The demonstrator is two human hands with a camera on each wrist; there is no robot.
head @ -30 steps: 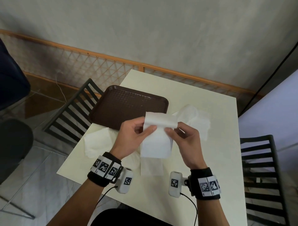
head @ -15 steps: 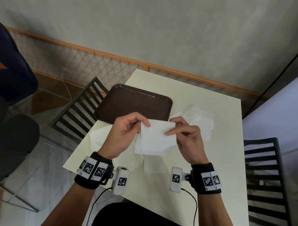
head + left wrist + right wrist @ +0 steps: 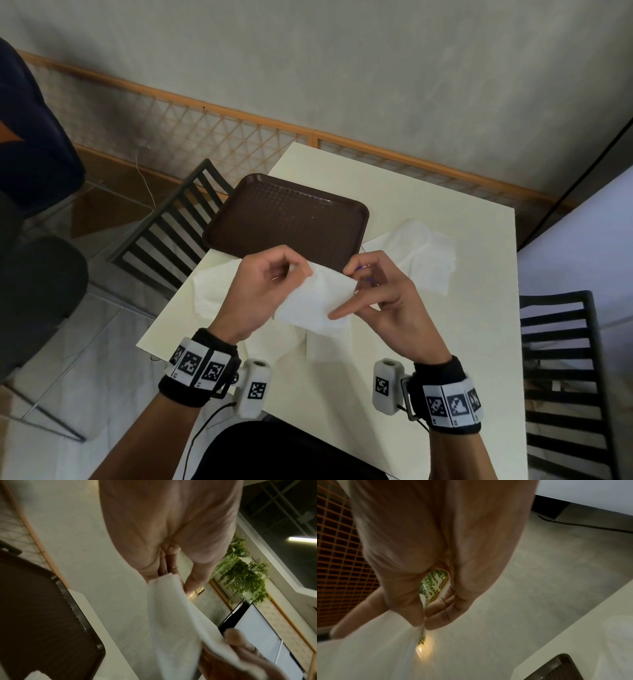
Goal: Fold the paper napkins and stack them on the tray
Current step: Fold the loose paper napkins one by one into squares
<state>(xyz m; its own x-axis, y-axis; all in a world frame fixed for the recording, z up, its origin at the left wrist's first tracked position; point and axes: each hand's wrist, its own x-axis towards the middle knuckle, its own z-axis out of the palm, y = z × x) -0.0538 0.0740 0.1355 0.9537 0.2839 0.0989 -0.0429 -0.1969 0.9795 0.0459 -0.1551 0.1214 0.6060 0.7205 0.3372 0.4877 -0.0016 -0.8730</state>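
A white paper napkin (image 3: pixel 315 298), folded over, hangs in the air above the table between both hands. My left hand (image 3: pixel 270 287) pinches its upper left corner. My right hand (image 3: pixel 373 291) pinches the upper right corner, and its thumb lies across the napkin's lower right edge. In the left wrist view the napkin (image 3: pixel 173 615) runs from the left fingertips down to the right hand's fingers. The right wrist view shows finger and thumb pinching the napkin (image 3: pixel 373 649). The brown tray (image 3: pixel 287 219) lies bare just beyond the hands.
Loose white napkins lie on the cream table (image 3: pixel 428 370): one pile at the right (image 3: pixel 421 257), one at the left (image 3: pixel 212 291), one under the hands (image 3: pixel 322 349). Black slatted chairs stand left (image 3: pixel 171 226) and right (image 3: pixel 561 377). A lattice rail (image 3: pixel 191 130) runs behind.
The long hanging napkin has been folded to about half its length. Both hands have shifted their pinches to its upper corners and tilted it.
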